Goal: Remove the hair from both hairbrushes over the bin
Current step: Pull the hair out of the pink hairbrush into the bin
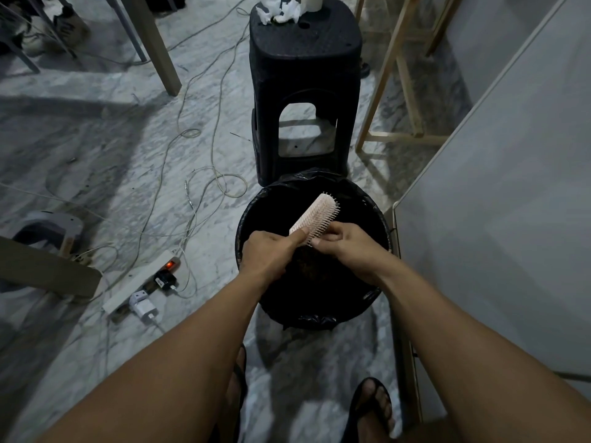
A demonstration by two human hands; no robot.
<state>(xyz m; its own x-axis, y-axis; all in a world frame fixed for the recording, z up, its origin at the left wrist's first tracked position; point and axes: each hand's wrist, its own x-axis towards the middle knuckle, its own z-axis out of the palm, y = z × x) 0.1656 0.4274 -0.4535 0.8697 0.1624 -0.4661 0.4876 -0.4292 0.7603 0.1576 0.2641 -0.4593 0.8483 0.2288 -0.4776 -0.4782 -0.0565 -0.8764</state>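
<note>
Left hand (pixel 267 251) grips hairbrush (pixel 315 215) (handle hidden); right hand (pixel 343 244) seemingly pinches bristles over bin (pixel 252 212).

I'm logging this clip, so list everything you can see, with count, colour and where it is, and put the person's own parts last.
hairbrush: one, pale pink, held over the bin.
bin: one, black with black liner, on the floor at centre.
stool: one, black, behind the bin.
crumpled tissue: white, on the stool top.
power strip: one, white with red lit switch, floor at left.
chargers: two white, one black, plugged into the strip.
cables: several, pale, trailing across the floor.
left hand: grips the hairbrush's handle end.
right hand: fingers pinch at the bristles.
feet: two, in dark sandals, bottom edge.
</note>
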